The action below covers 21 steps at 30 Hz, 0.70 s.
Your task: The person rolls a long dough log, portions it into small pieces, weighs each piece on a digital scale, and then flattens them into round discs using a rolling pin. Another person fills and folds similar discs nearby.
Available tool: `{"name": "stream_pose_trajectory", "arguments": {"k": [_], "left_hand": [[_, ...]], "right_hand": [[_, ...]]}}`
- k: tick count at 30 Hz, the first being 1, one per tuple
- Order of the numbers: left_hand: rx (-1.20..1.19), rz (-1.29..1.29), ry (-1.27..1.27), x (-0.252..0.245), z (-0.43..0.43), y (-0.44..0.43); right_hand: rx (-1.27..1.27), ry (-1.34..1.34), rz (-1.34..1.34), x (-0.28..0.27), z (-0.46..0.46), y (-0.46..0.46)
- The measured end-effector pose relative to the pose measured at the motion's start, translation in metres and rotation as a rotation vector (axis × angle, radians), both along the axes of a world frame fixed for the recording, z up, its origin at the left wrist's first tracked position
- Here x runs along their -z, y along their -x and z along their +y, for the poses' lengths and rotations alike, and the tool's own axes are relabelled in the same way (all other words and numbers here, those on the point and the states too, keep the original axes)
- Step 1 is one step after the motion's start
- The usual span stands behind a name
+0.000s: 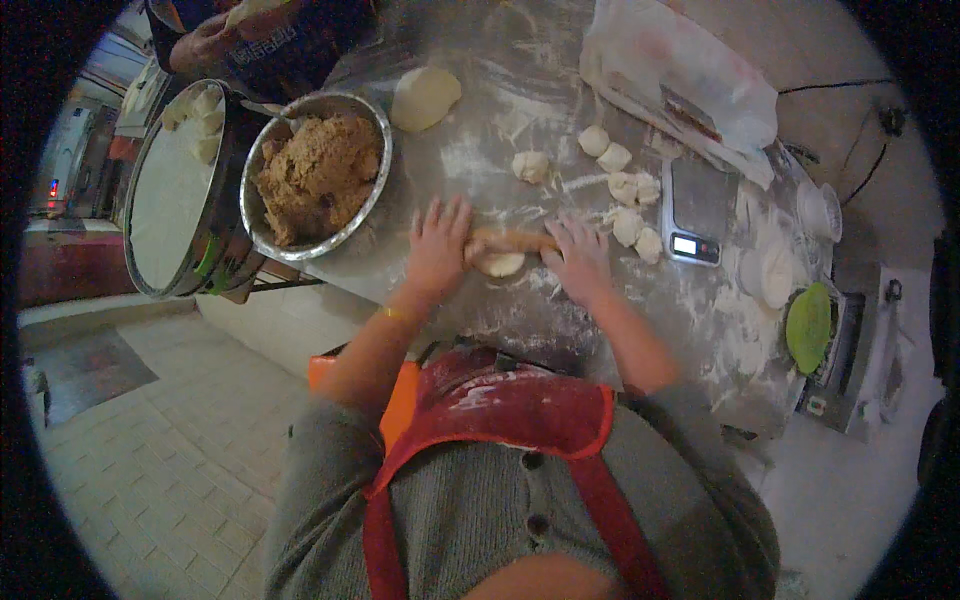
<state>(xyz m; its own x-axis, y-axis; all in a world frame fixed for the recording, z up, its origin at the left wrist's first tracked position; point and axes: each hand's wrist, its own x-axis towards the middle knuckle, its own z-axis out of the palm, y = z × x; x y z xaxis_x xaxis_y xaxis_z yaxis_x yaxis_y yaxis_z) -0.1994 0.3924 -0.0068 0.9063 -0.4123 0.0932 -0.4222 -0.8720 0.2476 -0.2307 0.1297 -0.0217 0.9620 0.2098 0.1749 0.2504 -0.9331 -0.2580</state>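
A wooden rolling pin (521, 240) lies across a small piece of dough (501, 265) on the floured worktop (480, 307). My left hand (437, 244) presses on the pin's left end, its fingers stretched forward. At the other end, my right hand (581, 255) rests on the pin with fingers spread. Part of the dough shows on the near side of the pin. Several dough balls (628, 226) sit just beyond and to the right of my right hand, and another ball (530, 166) lies farther forward. A flattened dough round (426, 98) is at the back left.
Left of my hands stands a metal bowl (251, 191) of brown filling, beside a round steamer (169, 210) holding several pale pieces. To the right are a lit digital scale (701, 202), a plastic bag (682, 82), loose flour and a green object (808, 328). Another person (300, 45) is at the upper left.
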Motion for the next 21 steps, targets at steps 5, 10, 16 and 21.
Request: {"name": "stream_pose_trajectory", "arguments": {"k": [5, 10, 16, 21], "left_hand": [[0.084, 0.097, -0.028, 0.006, 0.014, 0.033], [-0.227, 0.095, 0.054, 0.001, 0.010, 0.005], [-0.013, 0.155, -0.085, 0.002, 0.017, 0.046], [-0.298, 0.135, 0.095, 0.018, 0.025, 0.033]], "right_hand": [[-0.069, -0.068, 0.105, -0.005, 0.011, 0.010], [-0.121, -0.038, 0.077, -0.005, 0.016, -0.014], [-0.191, -0.029, 0.078, -0.015, 0.018, -0.007], [-0.276, -0.001, -0.008, -0.006, 0.026, -0.026]]}}
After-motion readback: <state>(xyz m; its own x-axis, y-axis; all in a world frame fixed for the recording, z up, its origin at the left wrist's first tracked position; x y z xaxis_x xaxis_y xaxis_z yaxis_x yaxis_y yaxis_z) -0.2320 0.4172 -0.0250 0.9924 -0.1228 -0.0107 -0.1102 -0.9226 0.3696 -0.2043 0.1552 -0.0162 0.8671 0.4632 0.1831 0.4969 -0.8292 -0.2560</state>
